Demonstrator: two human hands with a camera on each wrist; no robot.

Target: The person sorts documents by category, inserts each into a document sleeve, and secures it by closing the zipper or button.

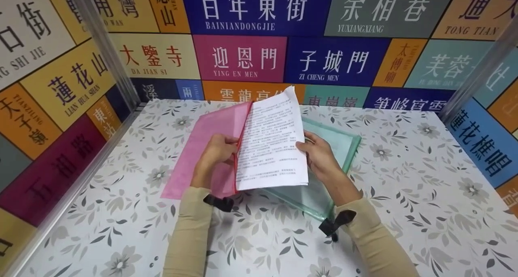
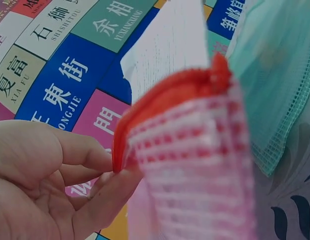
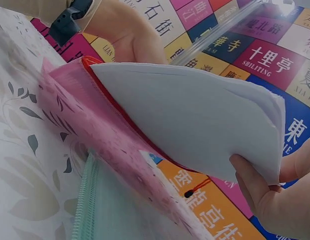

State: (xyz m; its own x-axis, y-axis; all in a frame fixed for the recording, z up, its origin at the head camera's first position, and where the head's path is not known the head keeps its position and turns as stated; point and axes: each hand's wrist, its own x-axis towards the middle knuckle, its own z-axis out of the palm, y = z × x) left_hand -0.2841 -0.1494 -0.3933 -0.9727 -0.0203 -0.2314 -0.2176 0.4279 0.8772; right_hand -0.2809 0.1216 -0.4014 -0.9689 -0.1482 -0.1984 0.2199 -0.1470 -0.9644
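Note:
My left hand (image 1: 214, 153) pinches the red zipper edge of a pink mesh zipper pouch (image 1: 198, 147) between thumb and fingers. In the left wrist view, that red zipper (image 2: 167, 90) bows outward, so the pouch mouth stands apart. A stack of printed paper sheets (image 1: 271, 147) is at the mouth, its near-left edge along the zipper; how far it reaches inside is hidden. At the opposite side of the stack, my right hand (image 1: 321, 155) pinches the sheets with the thumb on one face. The right wrist view shows their blank back (image 3: 189, 110).
A green mesh zipper pouch (image 1: 348, 141) lies on the floral-patterned table (image 1: 404, 212), partly beneath the papers. A red zipper pull cord (image 3: 198, 187) dangles from the pink pouch. Walls with coloured street-name signs (image 1: 238, 58) stand behind and at both sides.

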